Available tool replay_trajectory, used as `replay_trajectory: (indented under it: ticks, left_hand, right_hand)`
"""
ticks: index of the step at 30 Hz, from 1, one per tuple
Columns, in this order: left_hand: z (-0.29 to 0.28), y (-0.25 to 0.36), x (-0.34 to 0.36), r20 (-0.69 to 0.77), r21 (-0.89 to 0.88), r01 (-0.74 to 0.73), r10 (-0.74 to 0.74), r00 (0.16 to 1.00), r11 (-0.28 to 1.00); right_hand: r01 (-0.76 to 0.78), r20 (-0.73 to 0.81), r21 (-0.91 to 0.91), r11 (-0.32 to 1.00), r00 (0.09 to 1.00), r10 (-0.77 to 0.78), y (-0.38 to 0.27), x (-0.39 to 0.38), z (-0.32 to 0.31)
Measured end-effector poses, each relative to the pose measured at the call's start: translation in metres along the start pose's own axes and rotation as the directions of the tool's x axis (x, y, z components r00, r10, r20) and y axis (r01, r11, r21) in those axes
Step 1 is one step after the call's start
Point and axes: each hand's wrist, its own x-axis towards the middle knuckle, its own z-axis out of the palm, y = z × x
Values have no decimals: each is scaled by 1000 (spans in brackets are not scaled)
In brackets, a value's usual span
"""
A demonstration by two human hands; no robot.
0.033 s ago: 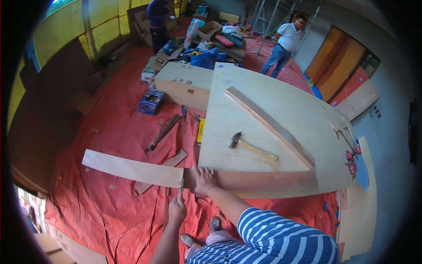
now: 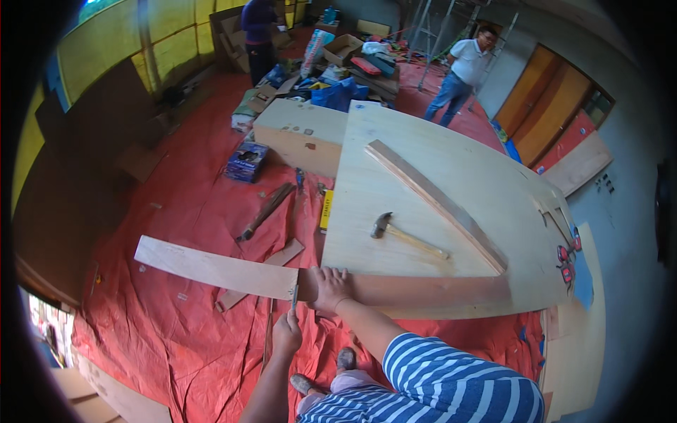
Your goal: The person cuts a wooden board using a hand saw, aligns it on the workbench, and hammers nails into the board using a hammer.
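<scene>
The left hand (image 2: 288,334) grips a slim tool (image 2: 294,299), type unclear, upright at the seam between the pale strip (image 2: 211,266) and the brown strip (image 2: 423,289). The right hand (image 2: 330,289) lies palm down, fingers extended, on the brown strip beside that seam, apparently to steady it. The brown strip rests along the table's (image 2: 465,162) near edge, presumably for support; the pale strip projects leftward beyond it. A hammer (image 2: 416,241) lies apart.

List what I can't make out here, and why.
All in the head view:
Thin tool: handle hidden by the left hand, so its kind is unclear.
Brown board: the patch under the right hand is covered.
Person in purple: head cut off by the upper edge.
Red-and-black items at far right: too small to identify.
</scene>
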Motion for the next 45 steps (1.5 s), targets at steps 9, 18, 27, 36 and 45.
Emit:
replay_trajectory:
  ticks: [9, 18, 27, 36, 45]
  left_hand:
    - [-5, 6, -2, -5, -11, 30, -30, 1000, 999]
    - [-83, 28, -148, 88, 5, 212, -211, 973, 977]
    - [8, 0, 48, -71, 93, -182, 189, 979, 979]
    - [-88, 33, -147, 123, 46, 134, -139, 983, 990]
    - [-62, 47, -86, 102, 90, 65, -74, 992, 994]
  right_hand:
    - [-16, 60, -41, 999, 998, 19, -8, 3, -5]
    - [-41, -14, -73, 997, 999, 40, 2, -2, -7]
    - [56, -21, -12, 998, 998, -57, -9, 8, 10]
    - [40, -10, 19, 999, 999, -40, 8, 2, -5]
    - [9, -49, -86, 996, 999, -13, 11, 6, -3]
